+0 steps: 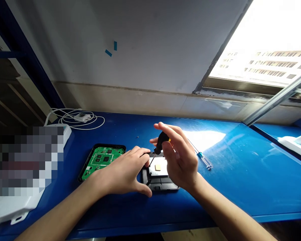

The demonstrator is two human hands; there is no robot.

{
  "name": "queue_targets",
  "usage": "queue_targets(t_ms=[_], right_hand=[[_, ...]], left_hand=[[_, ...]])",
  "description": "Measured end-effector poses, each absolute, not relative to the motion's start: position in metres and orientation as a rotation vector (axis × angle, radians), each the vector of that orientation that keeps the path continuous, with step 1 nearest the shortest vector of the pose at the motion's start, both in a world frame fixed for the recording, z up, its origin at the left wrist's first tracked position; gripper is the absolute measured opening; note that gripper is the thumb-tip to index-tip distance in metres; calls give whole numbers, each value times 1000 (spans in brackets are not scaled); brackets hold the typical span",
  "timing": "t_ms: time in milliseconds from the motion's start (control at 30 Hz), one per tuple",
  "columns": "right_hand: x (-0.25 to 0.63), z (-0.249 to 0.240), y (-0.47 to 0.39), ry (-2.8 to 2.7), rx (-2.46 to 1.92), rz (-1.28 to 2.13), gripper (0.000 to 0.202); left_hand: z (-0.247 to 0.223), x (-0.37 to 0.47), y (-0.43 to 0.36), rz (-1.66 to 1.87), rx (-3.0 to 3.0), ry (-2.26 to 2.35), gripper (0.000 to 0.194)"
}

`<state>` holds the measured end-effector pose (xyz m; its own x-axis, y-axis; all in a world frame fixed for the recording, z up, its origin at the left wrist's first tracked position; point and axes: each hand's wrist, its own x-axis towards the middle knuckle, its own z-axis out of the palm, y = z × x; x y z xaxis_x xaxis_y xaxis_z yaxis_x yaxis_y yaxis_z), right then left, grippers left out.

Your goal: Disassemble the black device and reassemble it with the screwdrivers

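Observation:
My right hand (182,155) is closed around a stubby screwdriver (161,142) with a black and yellow handle. Its thin shaft slants down to the left corner of a silvery metal plate (165,170) bearing a small yellowish pad (158,167). The plate lies in a black plastic casing (163,184) on the blue table. My left hand (126,170) rests at the casing's left side, thumb spread from the fingers, fingertips near the screwdriver's tip. Left of it, a green circuit board (104,159) sits in another black casing half, partly covered by my left hand and wrist.
A screwdriver with a clear blue handle (205,161) lies to the right. White cable with a plug (82,117) is coiled at the back left. A white device (37,201), partly pixelated, stands at the left edge. Behind the blue table (245,180) is a wall with a window.

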<state>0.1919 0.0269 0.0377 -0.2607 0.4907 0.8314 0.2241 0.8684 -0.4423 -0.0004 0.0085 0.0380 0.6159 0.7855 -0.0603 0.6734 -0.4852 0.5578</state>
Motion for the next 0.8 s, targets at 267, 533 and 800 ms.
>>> queue_targets(t_ms=[267, 533, 800], right_hand=[[194, 39, 29, -1873, -567, 333, 52], [193, 44, 30, -1885, -580, 311, 46], [193, 43, 31, -1861, -618, 306, 42]], left_hand=[[35, -2, 9, 292, 2280, 1156, 57], [36, -2, 9, 275, 2284, 1145, 57], [37, -1, 9, 255, 2280, 1148, 58]])
